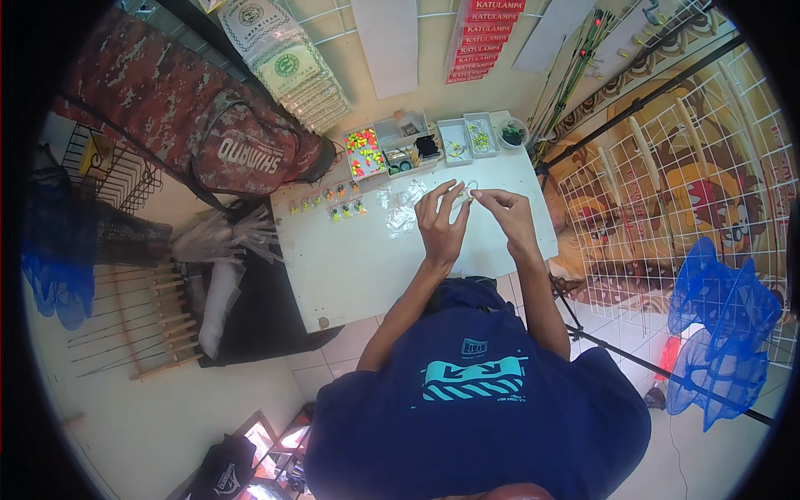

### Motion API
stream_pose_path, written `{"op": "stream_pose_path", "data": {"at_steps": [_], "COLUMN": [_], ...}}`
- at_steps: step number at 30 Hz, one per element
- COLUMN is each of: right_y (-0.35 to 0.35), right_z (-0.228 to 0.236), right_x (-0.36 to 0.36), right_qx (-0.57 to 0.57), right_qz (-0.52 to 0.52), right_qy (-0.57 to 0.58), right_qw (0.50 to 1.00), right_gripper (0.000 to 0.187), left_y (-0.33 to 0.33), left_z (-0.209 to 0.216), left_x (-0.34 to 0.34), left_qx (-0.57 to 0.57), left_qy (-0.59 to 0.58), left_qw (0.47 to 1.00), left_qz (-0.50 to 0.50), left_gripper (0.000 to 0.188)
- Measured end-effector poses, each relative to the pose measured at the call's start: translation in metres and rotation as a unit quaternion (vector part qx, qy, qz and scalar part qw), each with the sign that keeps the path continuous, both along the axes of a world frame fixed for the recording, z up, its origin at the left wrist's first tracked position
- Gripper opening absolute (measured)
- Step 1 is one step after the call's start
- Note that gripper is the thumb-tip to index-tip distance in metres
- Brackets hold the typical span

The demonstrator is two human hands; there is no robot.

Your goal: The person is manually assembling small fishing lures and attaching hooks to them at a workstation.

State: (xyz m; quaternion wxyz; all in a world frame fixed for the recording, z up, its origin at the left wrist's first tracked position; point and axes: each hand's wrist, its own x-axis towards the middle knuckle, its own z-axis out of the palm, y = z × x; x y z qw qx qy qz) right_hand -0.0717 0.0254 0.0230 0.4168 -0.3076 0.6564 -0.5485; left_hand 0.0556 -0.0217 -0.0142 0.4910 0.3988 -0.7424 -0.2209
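Note:
Both of my hands are raised over the white table (358,275), close together. My right hand (510,218) pinches a small pale piece between thumb and forefinger, with a thin looped line (472,184) rising from it; its exact kind is too small to make out. Just left of it, my left hand (442,223) has its fingers apart, the tips near the loop. Clear plastic bags (402,218) lie beside my left hand. Farther left, small packets with bright yellow, green and orange floats (343,210) lie in rows.
Along the table's back stand a tray of pink and yellow beads (364,152), a divided box (433,131), a white tray (454,142) and a round tub (512,133). A camouflage bag (242,142) leans at left. A wire grid (650,208) and blue nets (721,325) are at right.

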Motion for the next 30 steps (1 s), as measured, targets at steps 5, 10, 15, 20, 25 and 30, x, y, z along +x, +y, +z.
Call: {"op": "stream_pose_path", "data": {"at_steps": [5,10,15,20,25,30], "right_y": [0.002,0.002,0.004,0.003,0.000,0.000], "right_z": [0.014,0.018,0.017,0.021,0.009,0.010], "right_x": [-0.002,-0.004,-0.011,-0.010,-0.012,-0.004], "right_qx": [-0.006,-0.003,-0.006,0.017,0.006,-0.025], "right_qz": [0.020,-0.001,0.011,0.026,0.029,-0.023], "right_qy": [0.117,0.152,0.074,0.084,0.143,0.227], "right_qw": [0.993,0.988,0.997,0.996,0.989,0.973], "right_gripper": [0.020,0.021,0.022,0.020,0.019,0.020], "left_y": [0.000,0.001,0.001,0.002,0.002,0.002], "left_z": [0.000,0.004,0.004,0.003,0.002,0.002], "left_x": [0.000,-0.001,0.000,0.000,0.000,0.000], "left_qx": [0.012,0.041,0.045,0.038,0.037,0.037], "left_qy": [0.021,0.040,0.038,0.031,0.034,0.035], "left_qw": [1.000,0.998,0.997,0.997,0.997,0.997], "left_qz": [-0.013,-0.035,-0.042,-0.055,-0.060,-0.061], "left_gripper": [0.039,0.038,0.038,0.039,0.039,0.039]}}
